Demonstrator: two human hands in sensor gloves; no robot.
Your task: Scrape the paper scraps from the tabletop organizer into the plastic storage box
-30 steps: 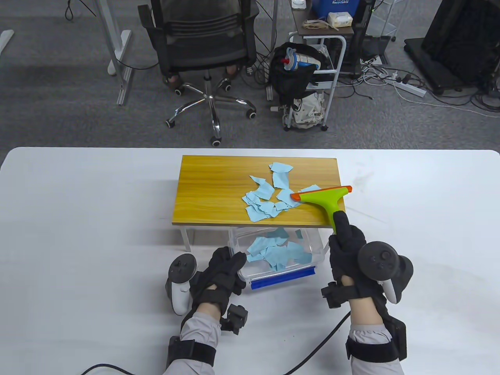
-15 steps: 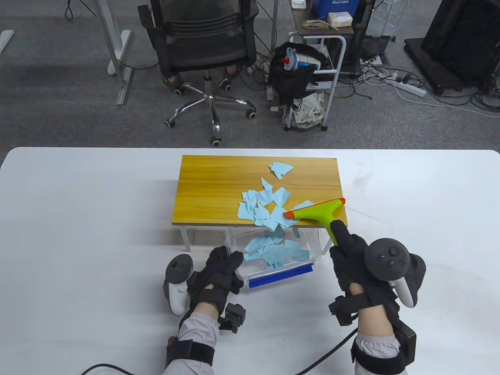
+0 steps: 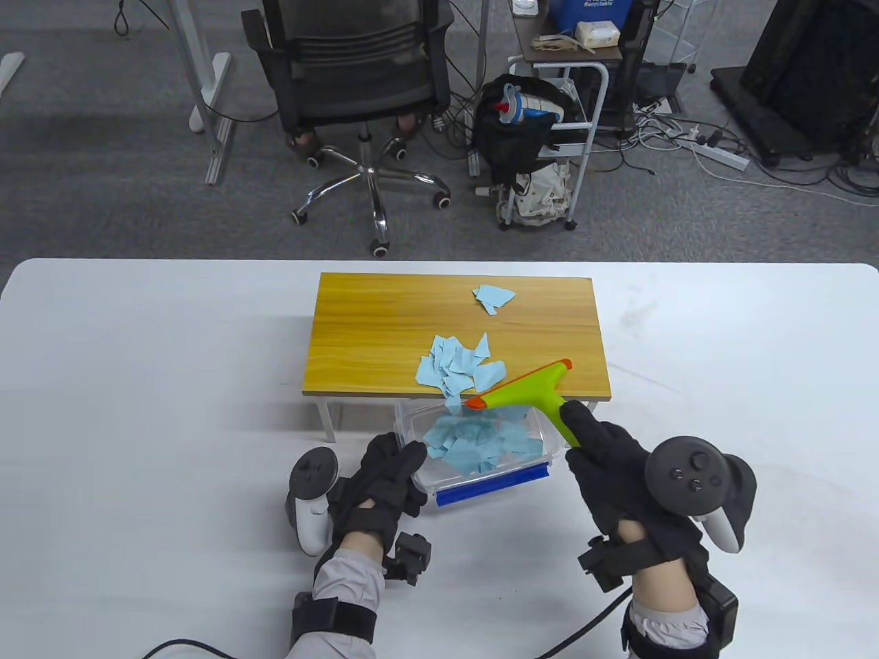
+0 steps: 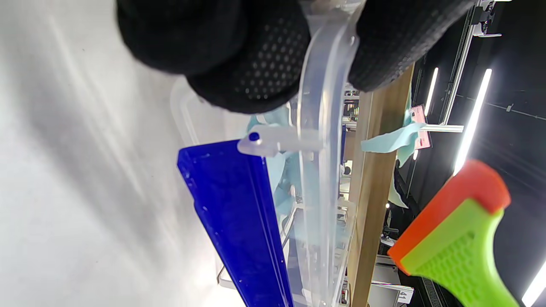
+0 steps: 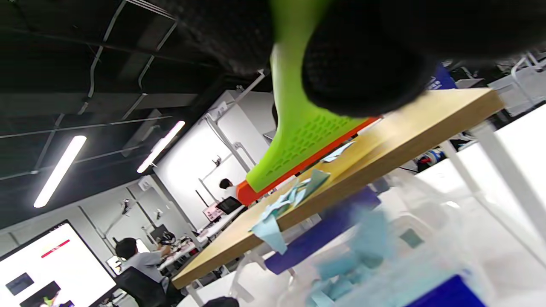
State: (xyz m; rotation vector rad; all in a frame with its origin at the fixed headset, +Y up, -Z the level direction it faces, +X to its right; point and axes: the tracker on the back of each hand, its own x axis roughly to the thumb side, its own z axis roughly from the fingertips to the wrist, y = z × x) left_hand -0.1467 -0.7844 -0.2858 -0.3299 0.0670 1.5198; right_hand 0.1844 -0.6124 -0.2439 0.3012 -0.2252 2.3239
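Observation:
A wooden tabletop organizer (image 3: 384,329) stands on the white table, with blue paper scraps (image 3: 457,367) piled near its front edge and one scrap (image 3: 493,298) farther back. A clear plastic box (image 3: 542,439) with a blue clip (image 3: 494,487) sits under the front edge and holds several scraps (image 3: 474,443). My right hand (image 3: 618,467) grips a green scraper (image 3: 532,398) whose orange blade hangs over the organizer's front edge above the box; it also shows in the right wrist view (image 5: 298,140). My left hand (image 3: 388,480) grips the box's rim (image 4: 324,106) at its left corner.
The organizer's white legs (image 3: 329,419) stand on the table beside the box. An office chair (image 3: 357,89) and a cart with a bag (image 3: 542,137) stand on the floor beyond the table's far edge.
My right hand has pulled the scraper toward me and to the left, from mid-board to past the front edge. The scraps slid with it and some fell into the box. The left hand has held still.

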